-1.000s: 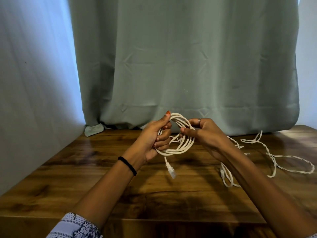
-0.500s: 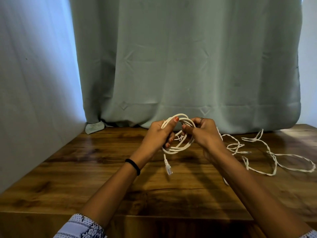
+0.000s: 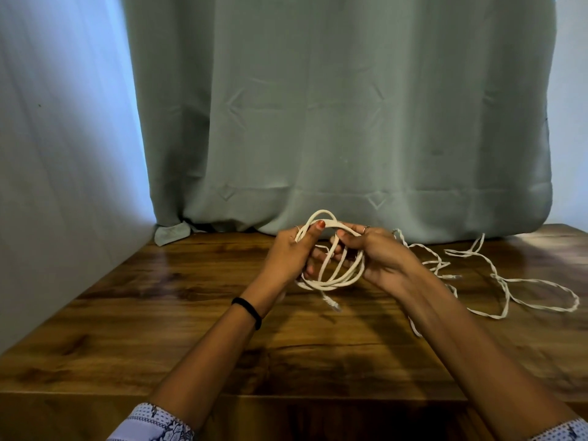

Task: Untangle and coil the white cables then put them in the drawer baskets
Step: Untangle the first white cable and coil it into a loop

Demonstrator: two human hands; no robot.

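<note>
I have the coil (image 3: 331,265) of white cable up off the tabletop (image 3: 191,313), between my two hands in front of the green curtain (image 3: 318,122). My left hand (image 3: 288,254) has its grip closed round the left side of the loops, thumb laid over the top strands and fingers curled behind them. My right hand (image 3: 378,257) pinches the strands at the top right, fingers bent round the cable where the next turn comes in. One plug end (image 3: 332,304) hangs loose below the coil, clear of the wood.

The rest of the white cable (image 3: 509,281) lies twisted on the tabletop to my right, well apart from the coil, and one line seems to run from my right hand out to it, though my wrist hides part of that stretch. No drawer basket is in sight, so I judge that putting away is a good way off.

To do this step well, I think I should keep the left grip firm enough that the loops stay the same size and do not slide over one another, and let the right hand feed the cable slack, turning it a little with each wrap so it lies flat. The loose part looks kinked and doubled on itself; I would ease those twists out before they reach the coil, not drag them in
</note>
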